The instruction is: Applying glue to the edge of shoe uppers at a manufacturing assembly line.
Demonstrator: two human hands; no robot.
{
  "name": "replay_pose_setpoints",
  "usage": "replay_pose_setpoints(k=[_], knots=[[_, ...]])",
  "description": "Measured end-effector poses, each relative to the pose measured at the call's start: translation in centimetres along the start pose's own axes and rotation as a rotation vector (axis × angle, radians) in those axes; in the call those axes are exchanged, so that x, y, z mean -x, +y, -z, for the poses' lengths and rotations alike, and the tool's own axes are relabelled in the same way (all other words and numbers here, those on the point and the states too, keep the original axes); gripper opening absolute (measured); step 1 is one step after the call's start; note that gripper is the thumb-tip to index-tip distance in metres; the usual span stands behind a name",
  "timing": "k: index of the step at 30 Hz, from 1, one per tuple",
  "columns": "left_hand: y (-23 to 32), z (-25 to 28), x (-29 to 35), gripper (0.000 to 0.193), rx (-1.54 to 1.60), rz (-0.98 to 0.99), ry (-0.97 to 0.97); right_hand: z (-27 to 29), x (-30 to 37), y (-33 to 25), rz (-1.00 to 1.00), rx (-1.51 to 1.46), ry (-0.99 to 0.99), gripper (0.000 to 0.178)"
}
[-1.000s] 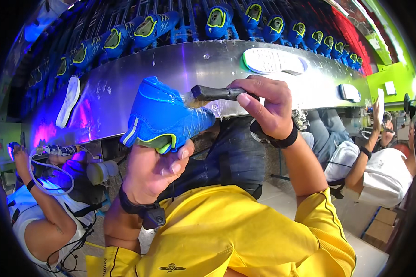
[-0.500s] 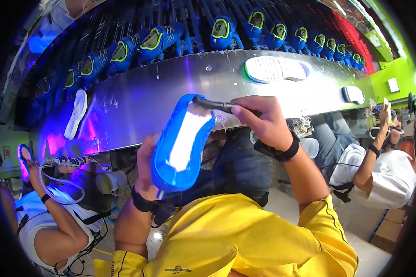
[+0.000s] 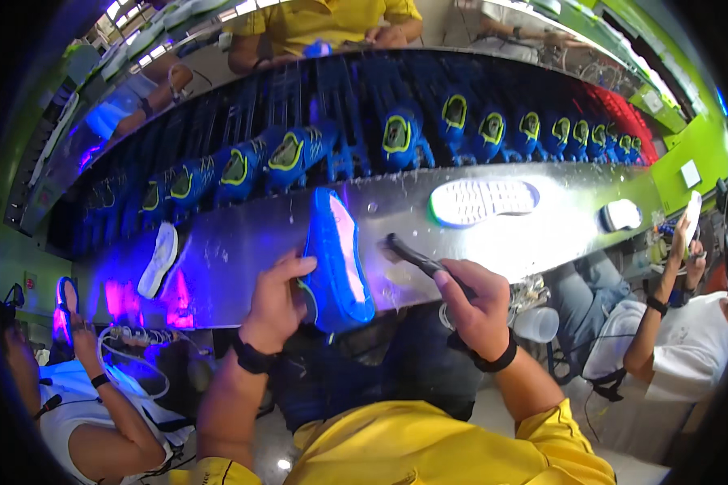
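My left hand grips a blue shoe upper from its left side, thumb on the edge. The upper stands toe-up on a slant, and its pale underside strip faces right. In my right hand is a dark-handled brush, thumb along the handle. The bristle end points up and left, apart from the upper. Beyond the brush, a white shoe sole lies tread-side up on the metal bench.
Blue shoes with yellow-green collars line a dark rack behind the bench. Another white sole lies at left, a small white sole piece at right. Co-workers sit on both sides; the left one holds a blue upper. A plastic cup hangs below the bench.
The brush has come off the upper and moved down and right. My left hand has turned the upper, so its underside now faces more to the right. The view has tilted upward.
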State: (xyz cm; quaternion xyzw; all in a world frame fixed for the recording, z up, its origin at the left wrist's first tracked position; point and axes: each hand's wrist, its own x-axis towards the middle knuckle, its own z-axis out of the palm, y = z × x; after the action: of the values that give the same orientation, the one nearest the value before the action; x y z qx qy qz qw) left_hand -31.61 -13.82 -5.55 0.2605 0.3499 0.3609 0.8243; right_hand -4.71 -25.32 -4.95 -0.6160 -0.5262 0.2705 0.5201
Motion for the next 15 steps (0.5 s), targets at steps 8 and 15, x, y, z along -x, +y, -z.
replay_pose_setpoints(k=[8, 15], knots=[[8.1, -4.2, -20.0, 0.065, -1.539, -0.56, 0.253, 1.6, 0.9, 1.5, -0.192, -0.043, 0.107, 0.022], [5.3, -2.3, -29.5, 0.059, -1.944, -0.658, 0.253, 1.3, 1.5, 3.4, -0.24, -0.049, 0.12, 0.022]])
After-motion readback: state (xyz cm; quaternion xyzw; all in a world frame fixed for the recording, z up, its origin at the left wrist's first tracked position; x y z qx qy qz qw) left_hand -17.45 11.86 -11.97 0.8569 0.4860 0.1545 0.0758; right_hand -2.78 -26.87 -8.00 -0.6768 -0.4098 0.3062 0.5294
